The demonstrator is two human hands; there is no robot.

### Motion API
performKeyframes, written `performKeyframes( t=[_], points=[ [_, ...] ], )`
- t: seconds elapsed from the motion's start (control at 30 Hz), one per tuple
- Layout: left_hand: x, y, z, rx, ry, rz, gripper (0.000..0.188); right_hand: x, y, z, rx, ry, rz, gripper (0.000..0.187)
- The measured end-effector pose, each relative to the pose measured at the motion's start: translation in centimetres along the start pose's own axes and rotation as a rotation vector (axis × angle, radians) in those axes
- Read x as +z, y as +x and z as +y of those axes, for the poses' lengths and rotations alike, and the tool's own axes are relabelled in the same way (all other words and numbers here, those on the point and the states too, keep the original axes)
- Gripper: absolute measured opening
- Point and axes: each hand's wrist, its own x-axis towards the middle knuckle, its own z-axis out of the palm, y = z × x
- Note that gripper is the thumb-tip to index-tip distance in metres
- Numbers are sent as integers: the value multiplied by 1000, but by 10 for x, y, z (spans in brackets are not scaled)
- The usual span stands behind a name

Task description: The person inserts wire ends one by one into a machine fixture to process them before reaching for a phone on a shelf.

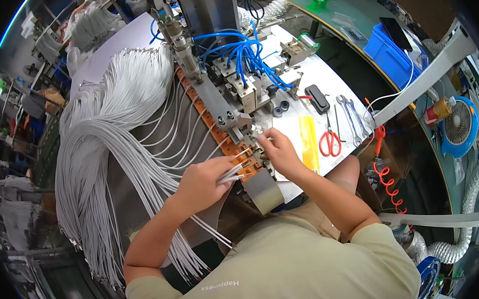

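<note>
My left hand (205, 179) is closed round several white cables (233, 174), their ends pointing at a row of orange fixture blocks (239, 149) along the machine. Across the row, my right hand (278, 149) has its thumb and forefinger brought together at the small metal parts on the far side; whatever they pinch is too small to make out. Single cables run from the orange row into a large bundle of white cables (96, 129) draped over the table at my left. Above the row stands the machine (211, 98), with metal cylinders and blue air tubes (238, 47).
To the right on the white tabletop lie red-handled scissors (329, 143), wrenches (351, 122), a yellow strip (308, 142) and a black object (317, 98). Beyond are a blue bin (391, 55), a blue fan (460, 126) and a coiled red air hose (386, 178).
</note>
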Motion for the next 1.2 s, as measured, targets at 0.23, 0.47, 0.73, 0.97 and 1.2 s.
performKeyframes(
  t=[0.23,0.47,0.73,0.97,1.2],
  points=[
    [-19,5,2,-362,-537,-110,16,11,-74,-35,-458,-257,1,13],
    [-15,4,0,-360,-729,-127,12,29,-56,-31,-659,-496,-19,11],
    [-12,2,5,-283,-420,-17,13,36,-63,-38,-394,-228,-36,10],
    [-11,2,3,-322,-549,-35,12,36,-64,-43,-338,-186,-86,10],
    [-5,1,7,-396,-525,28,12,36,-62,-44,-374,-227,-103,8]
  ],
)
